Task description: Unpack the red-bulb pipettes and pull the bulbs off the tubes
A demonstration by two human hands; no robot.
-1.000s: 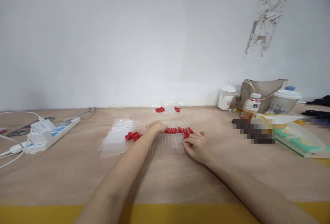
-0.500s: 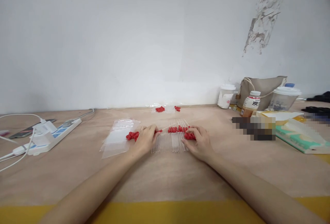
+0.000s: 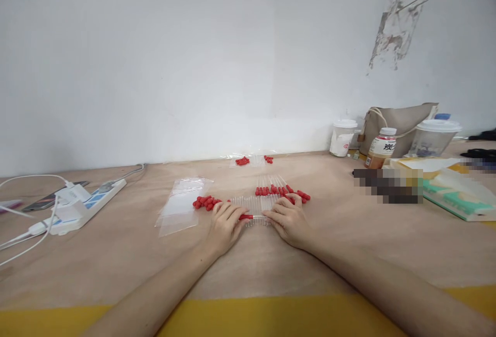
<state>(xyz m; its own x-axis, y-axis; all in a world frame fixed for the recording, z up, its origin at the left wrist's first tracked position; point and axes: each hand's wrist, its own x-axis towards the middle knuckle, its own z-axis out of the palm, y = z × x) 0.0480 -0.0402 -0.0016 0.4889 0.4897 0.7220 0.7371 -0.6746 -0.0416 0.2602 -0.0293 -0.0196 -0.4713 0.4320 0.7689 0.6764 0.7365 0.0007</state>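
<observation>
My left hand [image 3: 225, 223] pinches a red rubber bulb [image 3: 245, 217] between thumb and fingers. A thin clear dropper tube [image 3: 258, 217] meets the bulb's right end, its other end in the closed fingers of my right hand [image 3: 290, 220]. Beneath both hands lies a row of clear tubes [image 3: 251, 203] side by side. Loose red bulbs [image 3: 205, 202] are heaped left of that row. Behind it, several droppers with red bulbs fitted [image 3: 273, 189] lie with their tubes pointing to the wall. More red bulbs [image 3: 304, 197] show just beyond my right fingers.
Clear plastic bags [image 3: 180, 205] lie to the left, beside a white power strip [image 3: 91, 208] with cables. Bagged red bulbs [image 3: 242, 161] rest by the wall. At right are a paper cup [image 3: 343, 138], a drink bottle [image 3: 382, 148], a grey bag [image 3: 406, 125] and a tissue pack [image 3: 461, 195].
Both hands have come closer together and nearer to me, over the tubes. A bulb and a tube now meet between them. The row of bulbed droppers shows more fully behind my right hand.
</observation>
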